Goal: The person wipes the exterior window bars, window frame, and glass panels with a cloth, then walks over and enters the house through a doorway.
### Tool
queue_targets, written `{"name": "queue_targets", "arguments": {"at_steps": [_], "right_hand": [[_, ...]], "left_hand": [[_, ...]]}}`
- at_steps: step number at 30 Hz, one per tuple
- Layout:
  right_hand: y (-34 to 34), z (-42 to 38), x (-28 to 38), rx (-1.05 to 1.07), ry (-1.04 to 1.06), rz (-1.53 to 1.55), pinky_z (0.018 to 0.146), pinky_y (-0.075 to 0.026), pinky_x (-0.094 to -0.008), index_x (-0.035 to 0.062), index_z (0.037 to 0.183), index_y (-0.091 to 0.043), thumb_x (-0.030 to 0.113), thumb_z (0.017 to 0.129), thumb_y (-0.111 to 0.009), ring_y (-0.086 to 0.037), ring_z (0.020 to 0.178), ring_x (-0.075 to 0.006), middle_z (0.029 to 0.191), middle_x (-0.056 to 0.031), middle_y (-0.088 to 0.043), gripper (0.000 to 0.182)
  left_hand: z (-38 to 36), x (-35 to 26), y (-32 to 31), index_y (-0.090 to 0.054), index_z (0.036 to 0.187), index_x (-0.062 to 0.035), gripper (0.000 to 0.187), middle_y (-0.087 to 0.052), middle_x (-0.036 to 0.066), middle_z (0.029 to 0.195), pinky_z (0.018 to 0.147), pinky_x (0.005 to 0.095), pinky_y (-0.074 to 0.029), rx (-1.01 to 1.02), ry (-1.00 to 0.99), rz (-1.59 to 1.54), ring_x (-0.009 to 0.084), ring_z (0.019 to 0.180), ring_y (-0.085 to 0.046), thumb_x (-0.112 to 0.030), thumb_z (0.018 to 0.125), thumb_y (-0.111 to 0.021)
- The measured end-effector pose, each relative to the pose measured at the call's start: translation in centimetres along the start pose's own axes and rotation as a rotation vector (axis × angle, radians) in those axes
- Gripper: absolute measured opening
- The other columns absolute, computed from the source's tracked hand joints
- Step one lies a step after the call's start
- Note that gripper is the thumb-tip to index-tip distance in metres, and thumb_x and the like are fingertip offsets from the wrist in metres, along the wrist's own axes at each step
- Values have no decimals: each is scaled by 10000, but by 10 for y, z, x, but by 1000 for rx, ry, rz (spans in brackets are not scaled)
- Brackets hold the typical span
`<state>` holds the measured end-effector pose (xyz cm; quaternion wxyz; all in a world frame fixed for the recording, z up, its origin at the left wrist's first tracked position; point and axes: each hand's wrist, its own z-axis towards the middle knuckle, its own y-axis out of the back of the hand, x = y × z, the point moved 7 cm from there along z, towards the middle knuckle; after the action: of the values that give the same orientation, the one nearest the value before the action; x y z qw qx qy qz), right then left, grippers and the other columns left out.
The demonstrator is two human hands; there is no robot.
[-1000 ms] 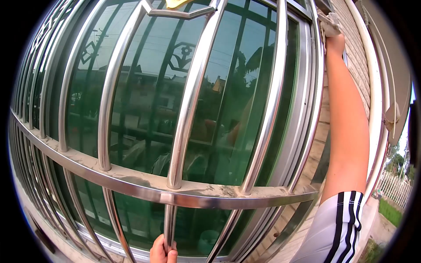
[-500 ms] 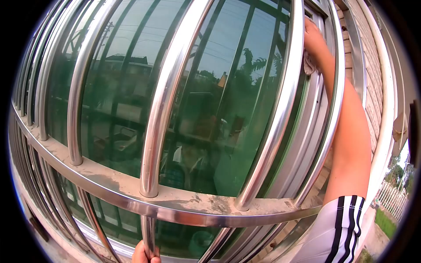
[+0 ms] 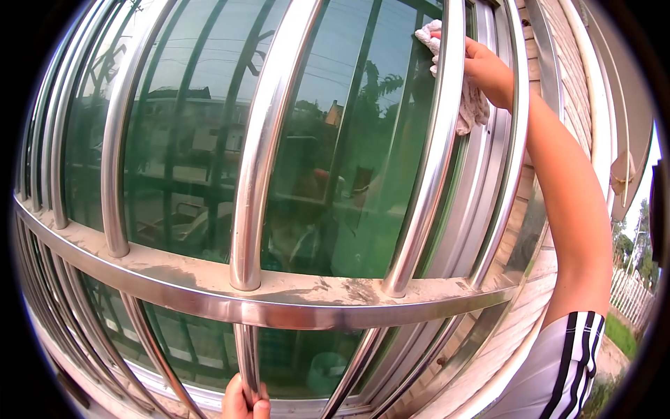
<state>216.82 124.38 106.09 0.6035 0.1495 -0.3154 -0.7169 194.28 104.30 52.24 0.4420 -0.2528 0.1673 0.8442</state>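
Reaching in between two metal bars at the upper right, my right hand (image 3: 485,70) holds a pale, crumpled cloth (image 3: 472,112) against the green-tinted window glass (image 3: 349,160). One of the bars crosses in front of the cloth, and part of the fingers is hidden behind it. At the bottom edge, my left hand (image 3: 244,401) is wrapped round a lower vertical bar (image 3: 247,353). Only its fingers and thumb show.
A curved horizontal rail (image 3: 307,307) with a dusty top crosses the view, with several vertical bars above and below it. The grey window frame (image 3: 474,202) and a tiled wall (image 3: 576,77) stand to the right. A white fence (image 3: 631,293) is at the far right.
My right hand has moved left and slightly down from the window frame to the glass, and more of the cloth shows. The view has shifted a little; my left hand stays on its bar.
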Motion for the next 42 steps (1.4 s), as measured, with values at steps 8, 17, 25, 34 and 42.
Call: {"name": "queue_targets", "arguments": {"at_steps": [8, 17, 25, 34, 42], "right_hand": [[-45, -62, 7, 166, 182, -368, 1036, -390, -293, 94, 1240, -619, 23, 772, -621, -513, 1187, -206, 1275, -79, -541, 473], [-84, -108, 0, 360, 37, -434, 847, -460, -277, 106, 1111, -605, 44, 723, -735, -535, 968, -147, 1117, -41, -528, 414], [-114, -139, -1, 455, 99, -481, 894, -442, -310, 88, 1039, -675, 105, 698, -796, -557, 1003, -209, 1063, -59, -568, 361], [-159, -188, -3, 609, 236, -527, 791, -485, -306, 75, 1046, -719, 115, 770, -721, -593, 907, -220, 954, -70, -609, 279], [-179, -190, -24, 828, 197, -367, 793, -495, -319, 57, 1009, -700, 76, 765, -695, -631, 877, -190, 934, -68, -689, 245]], "left_hand": [[3, 13, -5, -307, 1351, 62, 569, -487, 37, 795, 501, 188, -365, -106, 32, -239, 39, 561, -417, -260, 954, -557], [-23, -53, -8, -363, 1348, 22, 550, -396, 187, 1262, 1006, 423, -311, -525, -555, 384, 294, 1147, -396, -219, 877, -516], [-2, -68, -181, -541, 1106, -18, 299, -502, 135, 1063, 806, 333, -472, 197, -265, -163, 219, 835, -537, 63, 818, -543], [72, -30, -234, -442, 1210, -92, 241, -516, 81, 1151, 854, 306, -469, -58, 467, -1135, 170, 993, -549, -76, 970, -449], [97, -58, -240, -78, 1544, -218, 665, -522, 97, 1318, 865, 323, -473, 154, 436, -924, 186, 1068, -576, -175, 970, -409]]}}
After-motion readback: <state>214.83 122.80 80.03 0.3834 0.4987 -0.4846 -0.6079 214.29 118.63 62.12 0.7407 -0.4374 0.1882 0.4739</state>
